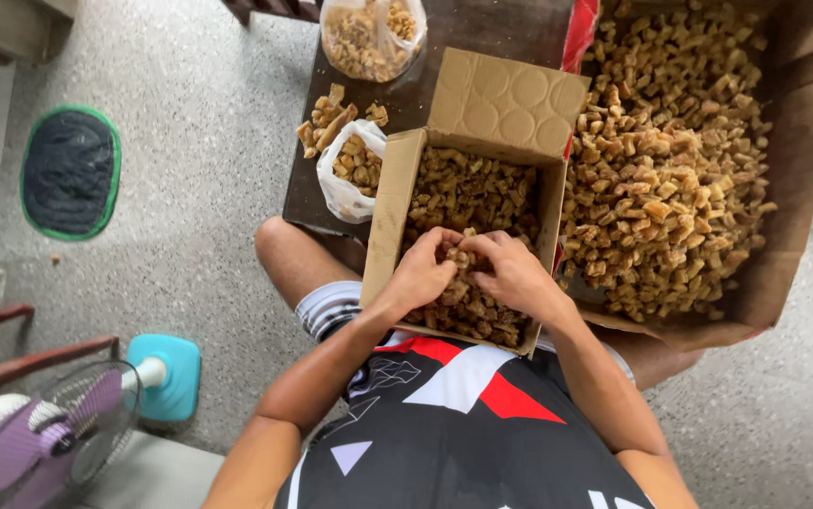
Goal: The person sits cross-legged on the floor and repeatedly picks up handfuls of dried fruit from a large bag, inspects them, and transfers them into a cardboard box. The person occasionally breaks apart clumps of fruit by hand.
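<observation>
Hands met over a cardboard box (397, 203) resting on the lap: left hand (422, 272) and right hand (512, 274), fingers curled together, pinching golden fried snack pieces (471, 193) inside. Larger heap (661, 160) lay at 2 o'clock, a plastic bag (355, 174) at 10 o'clock, within reach.

Both hands, left (422, 273) and right (512, 273), meet fingertip to fingertip, fingers curled, seemingly pinching.

Even, soft daylight, moderately bright, no hard glare, faint shadows beneath the cardboard box (468, 203) and the forearms, centre sharp, wide-angle bending at the frame edges, fan (44, 434) at lower left slightly soft and stretched
</observation>
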